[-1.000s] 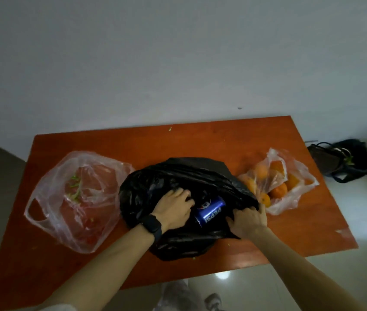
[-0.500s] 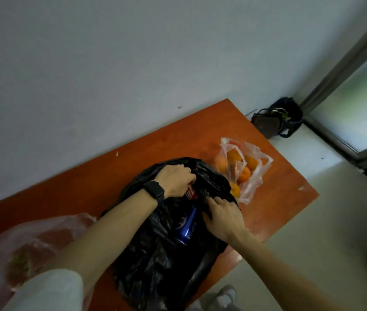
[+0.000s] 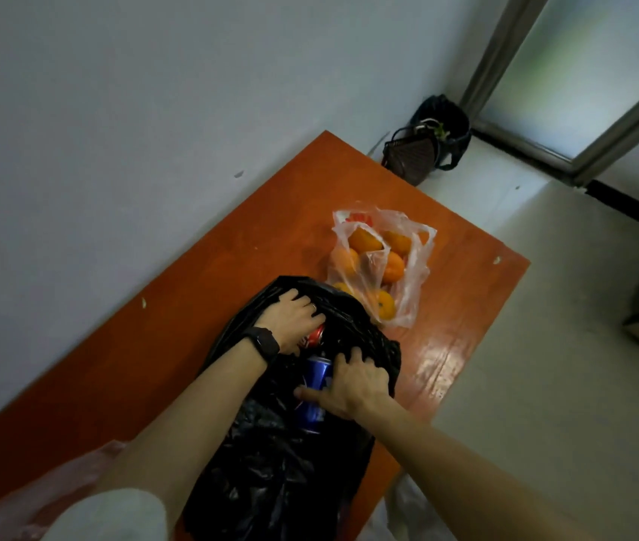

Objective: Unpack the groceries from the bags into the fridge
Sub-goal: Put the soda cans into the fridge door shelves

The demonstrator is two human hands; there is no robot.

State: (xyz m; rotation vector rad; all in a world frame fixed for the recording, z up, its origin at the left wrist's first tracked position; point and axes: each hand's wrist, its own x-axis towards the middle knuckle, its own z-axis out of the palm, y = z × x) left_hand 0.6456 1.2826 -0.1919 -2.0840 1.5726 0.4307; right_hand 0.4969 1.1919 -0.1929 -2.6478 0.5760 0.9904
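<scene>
The black bag [image 3: 290,462] lies open on the orange table [image 3: 200,306] under both hands, and two cans show in its mouth. The left hand [image 3: 294,320], a dark watch [image 3: 263,343] on its wrist, curls its fingers over the red can [image 3: 313,338], which sits just under its palm. The blue can [image 3: 315,392] lies between the hands, touching the right hand [image 3: 357,388]. That hand's thumb stretches across the blue can while its fingers bunch the bag's rim. Beyond the left hand sits a clear bag of oranges [image 3: 384,267].
</scene>
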